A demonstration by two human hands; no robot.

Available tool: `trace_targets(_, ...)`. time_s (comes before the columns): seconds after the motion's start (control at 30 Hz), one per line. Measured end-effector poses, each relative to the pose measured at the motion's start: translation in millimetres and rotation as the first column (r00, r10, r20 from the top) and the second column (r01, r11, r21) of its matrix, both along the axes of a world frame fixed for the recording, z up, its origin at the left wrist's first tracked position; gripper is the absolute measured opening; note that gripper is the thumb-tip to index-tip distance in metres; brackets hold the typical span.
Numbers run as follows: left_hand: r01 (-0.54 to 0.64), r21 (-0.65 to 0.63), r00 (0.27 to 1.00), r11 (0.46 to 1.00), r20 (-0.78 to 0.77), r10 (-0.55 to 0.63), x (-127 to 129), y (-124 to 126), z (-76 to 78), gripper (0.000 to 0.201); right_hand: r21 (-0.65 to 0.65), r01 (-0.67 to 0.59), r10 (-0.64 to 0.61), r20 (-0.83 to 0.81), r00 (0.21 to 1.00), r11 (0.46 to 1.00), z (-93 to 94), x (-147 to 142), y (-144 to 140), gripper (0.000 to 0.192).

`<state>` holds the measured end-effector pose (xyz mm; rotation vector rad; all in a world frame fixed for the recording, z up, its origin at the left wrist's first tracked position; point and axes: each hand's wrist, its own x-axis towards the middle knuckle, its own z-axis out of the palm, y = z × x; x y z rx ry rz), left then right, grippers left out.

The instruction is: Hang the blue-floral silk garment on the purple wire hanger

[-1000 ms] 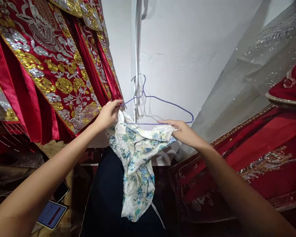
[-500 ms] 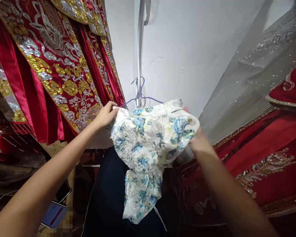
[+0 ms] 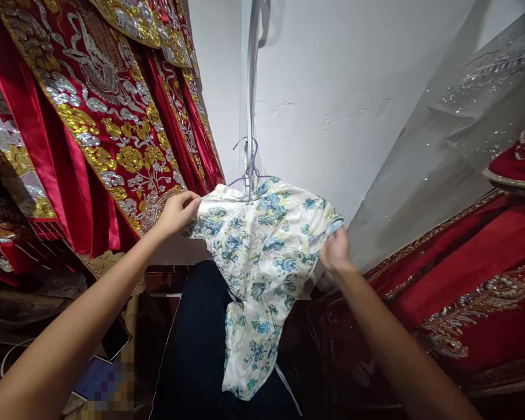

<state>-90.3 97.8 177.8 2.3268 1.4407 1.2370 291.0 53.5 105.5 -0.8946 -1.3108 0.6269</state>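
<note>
Since a second ago I've pulled the floral dress [image 3: 262, 245] over the purple hanger [image 3: 252, 169], which hangs against the white wall [image 3: 332, 87]. Left hand [image 3: 177, 213] pinches one shoulder; right hand [image 3: 336, 252] grips the other, fingers closed.

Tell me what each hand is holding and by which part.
Both grip the floral garment draped on the purple wire hanger: the left hand at its left shoulder edge, the right hand at its right sleeve edge.
</note>
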Motion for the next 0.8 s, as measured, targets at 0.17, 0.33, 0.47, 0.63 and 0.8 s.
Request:
trace_targets(0.17, -0.036, 0.165, 0.999, 0.986, 0.038, 0.03, 23.1, 4.5, 17.6, 0.031, -0.088, 0.06, -0.087, -0.332, 0.939, 0.994, 45.4, 23.6, 1.9, 0.039)
trace_targets(0.33, -0.063, 0.333, 0.997, 0.941, 0.053, 0.048, 55.1, -8.3, 58.1, 0.035, -0.005, 0.368, -0.341, -0.384, 0.858, 0.93, 73.3, -0.8, -50.2, 0.029)
trace_targets(0.47, 0.18, 0.043, 0.978, 0.983, 0.098, -0.184, 76.7, -35.7, 68.4, 0.044, 0.123, 0.154, -0.171, 0.14, 0.975, 0.98, 55.8, -40.6, -114.9, 0.036)
trace_targets(0.63, 0.301, -0.274, 0.953, 0.913, 0.039, -0.302, 75.0, -61.4, 54.5, 0.049, -0.098, -0.586, 0.447, 0.749, 0.489, 0.804, 43.4, -61.3, -132.1, 0.056)
trace_targets(0.8, 0.519, -0.439, 0.854, 0.733, 0.25, -0.456, 60.3, -75.0, 60.7, 0.041, 0.239, -0.137, -0.122, 0.816, 0.564, 0.961, 40.3, -53.8, -66.5, 0.094)
